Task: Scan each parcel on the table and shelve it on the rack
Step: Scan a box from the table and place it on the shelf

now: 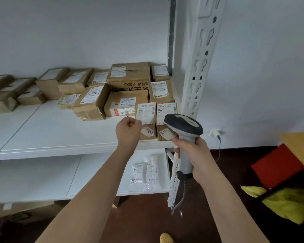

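Right hand (197,155) is gripping the scanner (184,135) by its handle, while left hand (128,130) is curling beside a parcel (146,118) sitting at the rack (60,148) shelf's front edge.

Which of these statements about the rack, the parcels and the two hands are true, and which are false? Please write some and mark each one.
1. The right hand grips the scanner. True.
2. The left hand holds a parcel up in the air. False: it lifts nothing; its curled fingers are at the edge of a small box that stands on the shelf.
3. The lower shelf holds a clear plastic mailer. True.
4. The cardboard boxes are stacked on the floor. False: they sit on the shelf.
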A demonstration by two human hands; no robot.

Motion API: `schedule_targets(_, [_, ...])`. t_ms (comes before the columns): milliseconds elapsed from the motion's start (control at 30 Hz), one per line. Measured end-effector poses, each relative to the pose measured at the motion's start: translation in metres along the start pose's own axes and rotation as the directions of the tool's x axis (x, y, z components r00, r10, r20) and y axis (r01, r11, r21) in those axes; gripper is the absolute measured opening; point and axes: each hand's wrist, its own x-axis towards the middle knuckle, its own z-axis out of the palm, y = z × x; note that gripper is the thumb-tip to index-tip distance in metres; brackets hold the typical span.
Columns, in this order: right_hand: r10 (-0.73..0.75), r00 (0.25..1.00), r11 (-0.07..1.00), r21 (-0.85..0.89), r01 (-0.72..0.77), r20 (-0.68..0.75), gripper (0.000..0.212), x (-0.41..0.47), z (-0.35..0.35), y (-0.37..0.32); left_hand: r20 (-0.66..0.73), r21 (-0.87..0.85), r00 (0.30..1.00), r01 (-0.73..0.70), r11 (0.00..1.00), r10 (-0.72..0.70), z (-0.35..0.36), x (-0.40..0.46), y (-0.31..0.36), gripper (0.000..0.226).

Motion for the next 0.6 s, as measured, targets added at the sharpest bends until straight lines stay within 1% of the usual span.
schedule_targets(33, [-0.002,1.0,1.0,0.005,0.003,-0.019,0.026,-0.011,-0.008,0.002,-0.011,-0.008,0.996,-0.091,0.996,0.091,0.004,-0.012,0.003,0.014])
schedule_targets(100, [-0.005,0.997,1.0,0.007,0.005,-0.075,0.023,-0.033,-0.027,0.009,-0.017,-0.039,0.975,-0.223,0.974,0.222,0.017,-0.037,0.007,0.021])
schedule_targets(200, [0.003,0.973,0.997,0.076,0.015,-0.23,0.023,-0.064,-0.068,0.016,0.075,-0.144,0.945,-0.305,0.941,0.317,0.05,-0.079,0.009,0.025])
schedule_targets(300, [0.003,0.911,0.983,0.17,0.074,-0.413,0.023,-0.089,-0.119,0.015,0.182,-0.23,0.884,-0.388,0.892,0.431,0.093,-0.123,0.02,0.023])
schedule_targets(367, [-0.009,0.846,0.963,0.224,0.151,-0.534,0.023,-0.103,-0.158,0.012,0.248,-0.265,0.838,-0.424,0.866,0.486,0.125,-0.151,0.029,0.023])
schedule_targets(467, [-0.002,0.733,0.933,0.263,0.246,-0.68,0.025,-0.125,-0.215,0.005,0.355,-0.279,0.788,-0.424,0.862,0.503,0.171,-0.193,0.044,0.024])
schedule_targets(533, [0.018,0.685,0.921,0.278,0.272,-0.728,0.022,-0.138,-0.255,0.003,0.425,-0.3,0.746,-0.418,0.857,0.512,0.204,-0.22,0.055,0.025])
schedule_targets(600, [0.024,0.658,0.922,0.271,0.276,-0.753,0.022,-0.149,-0.295,0.003,0.478,-0.311,0.713,-0.409,0.858,0.514,0.244,-0.247,0.065,0.024])
